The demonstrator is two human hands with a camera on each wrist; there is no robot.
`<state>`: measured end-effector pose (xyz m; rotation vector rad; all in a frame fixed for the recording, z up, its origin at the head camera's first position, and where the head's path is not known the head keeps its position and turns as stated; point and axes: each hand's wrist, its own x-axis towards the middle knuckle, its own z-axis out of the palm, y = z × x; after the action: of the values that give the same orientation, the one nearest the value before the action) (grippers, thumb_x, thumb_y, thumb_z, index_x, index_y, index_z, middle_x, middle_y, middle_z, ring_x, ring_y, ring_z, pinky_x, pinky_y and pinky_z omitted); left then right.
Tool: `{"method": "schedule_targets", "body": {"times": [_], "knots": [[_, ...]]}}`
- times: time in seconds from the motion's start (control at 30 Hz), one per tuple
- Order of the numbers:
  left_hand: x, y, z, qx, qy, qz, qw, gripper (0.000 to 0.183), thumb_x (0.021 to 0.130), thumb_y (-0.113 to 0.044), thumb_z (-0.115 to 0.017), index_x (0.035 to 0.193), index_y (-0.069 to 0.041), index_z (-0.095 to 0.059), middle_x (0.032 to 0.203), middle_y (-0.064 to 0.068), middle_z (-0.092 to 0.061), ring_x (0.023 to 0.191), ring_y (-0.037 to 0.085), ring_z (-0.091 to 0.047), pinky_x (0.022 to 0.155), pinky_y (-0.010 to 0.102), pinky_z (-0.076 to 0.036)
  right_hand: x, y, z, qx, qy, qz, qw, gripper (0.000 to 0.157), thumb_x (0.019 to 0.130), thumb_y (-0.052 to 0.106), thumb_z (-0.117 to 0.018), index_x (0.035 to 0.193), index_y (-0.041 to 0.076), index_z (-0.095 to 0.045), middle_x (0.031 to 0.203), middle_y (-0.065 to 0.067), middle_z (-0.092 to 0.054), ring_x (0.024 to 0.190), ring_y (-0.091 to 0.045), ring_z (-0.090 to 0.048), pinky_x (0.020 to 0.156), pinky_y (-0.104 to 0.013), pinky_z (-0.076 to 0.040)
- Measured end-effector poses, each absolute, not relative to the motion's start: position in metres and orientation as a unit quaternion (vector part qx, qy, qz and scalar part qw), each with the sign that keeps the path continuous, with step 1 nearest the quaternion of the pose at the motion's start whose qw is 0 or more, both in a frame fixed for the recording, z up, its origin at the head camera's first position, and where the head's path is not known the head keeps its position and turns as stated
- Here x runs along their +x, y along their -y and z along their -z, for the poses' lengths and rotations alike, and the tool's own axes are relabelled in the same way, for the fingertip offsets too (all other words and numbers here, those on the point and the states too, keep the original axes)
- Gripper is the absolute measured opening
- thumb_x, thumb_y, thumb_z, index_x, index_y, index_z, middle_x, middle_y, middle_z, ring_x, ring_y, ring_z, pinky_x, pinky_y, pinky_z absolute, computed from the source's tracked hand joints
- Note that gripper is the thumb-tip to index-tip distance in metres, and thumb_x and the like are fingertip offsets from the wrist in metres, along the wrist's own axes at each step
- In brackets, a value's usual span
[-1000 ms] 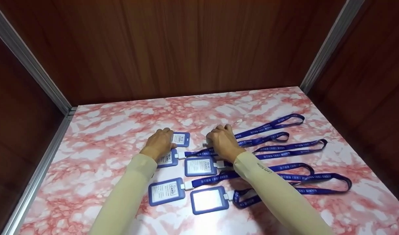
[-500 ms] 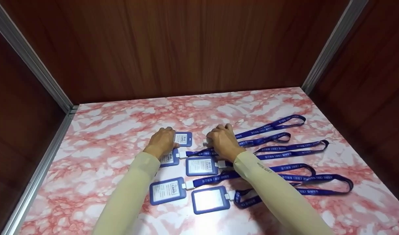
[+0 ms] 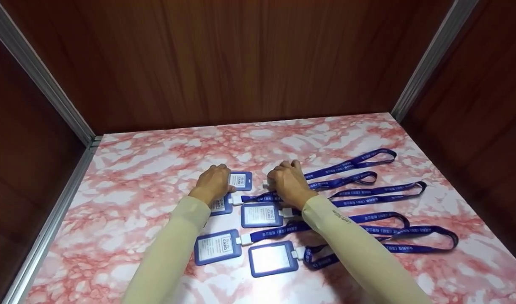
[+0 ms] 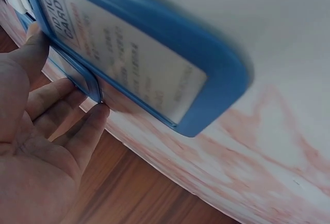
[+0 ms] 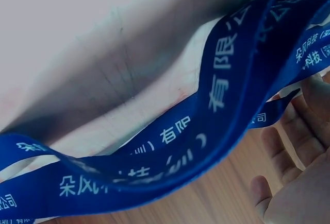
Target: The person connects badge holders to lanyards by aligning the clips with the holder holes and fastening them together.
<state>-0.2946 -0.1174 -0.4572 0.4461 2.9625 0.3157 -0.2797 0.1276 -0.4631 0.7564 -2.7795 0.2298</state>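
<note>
My left hand (image 3: 211, 184) grips the far blue badge holder (image 3: 241, 180) by its left part, thumb on the near side and fingers along the far edge. In the left wrist view the fingertips lie at the edge of that holder (image 4: 77, 74), behind a nearer, larger-looking badge holder (image 4: 139, 54). A gap separates the gripped holder's slotted end from a white clip (image 3: 266, 184). My right hand (image 3: 288, 181) pinches the lanyard (image 3: 325, 172) just behind this clip. In the right wrist view, blue lanyard straps (image 5: 227, 105) partly cover the fingers (image 5: 299, 136).
Nearer on the marbled table (image 3: 156, 160) lie more badge holders, among them a glare-lit one (image 3: 270, 258) and one with a card (image 3: 217, 247), all clipped to lanyards. Their loops (image 3: 448, 238) stretch right beneath my right arm. Brown panels (image 3: 258, 63) enclose the back and sides.
My left hand has slid the far badge holder slightly right, toward the white clip. The right hand stays at the clip, and the other badges look unmoved apart from a slight view shift.
</note>
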Motion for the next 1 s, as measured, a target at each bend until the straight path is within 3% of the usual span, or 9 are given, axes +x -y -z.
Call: {"method": "schedule_targets", "body": {"times": [0.33,1.0], "knots": [[-0.293,0.11,0.456,0.147,-0.983,-0.085,0.072,0.049,0.091,-0.038,-0.079,0.122,-0.003,-0.068,0.125,0.01,-0.062,0.11,0.029,-0.058,0.102,0.046,-0.05,-0.281,-0.128,0.464,0.275,0.946,-0.093,0.148,0.01,0.083,0.003,-0.074,0.08,0.012,-0.072,0.087,-0.005,-0.075,0.088,-0.03,-0.058,0.086,-0.052,-0.036],[-0.285,0.106,0.458,0.171,-0.981,-0.084,0.046,0.046,0.09,-0.038,-0.08,0.117,-0.003,-0.07,0.12,0.008,-0.063,0.109,0.029,-0.059,0.098,0.045,-0.053,-0.281,-0.119,0.463,0.258,0.953,-0.087,0.136,0.017,0.079,0.004,-0.074,0.07,0.017,-0.069,0.079,0.0,-0.071,0.086,-0.028,-0.057,0.089,-0.05,-0.036]]}}
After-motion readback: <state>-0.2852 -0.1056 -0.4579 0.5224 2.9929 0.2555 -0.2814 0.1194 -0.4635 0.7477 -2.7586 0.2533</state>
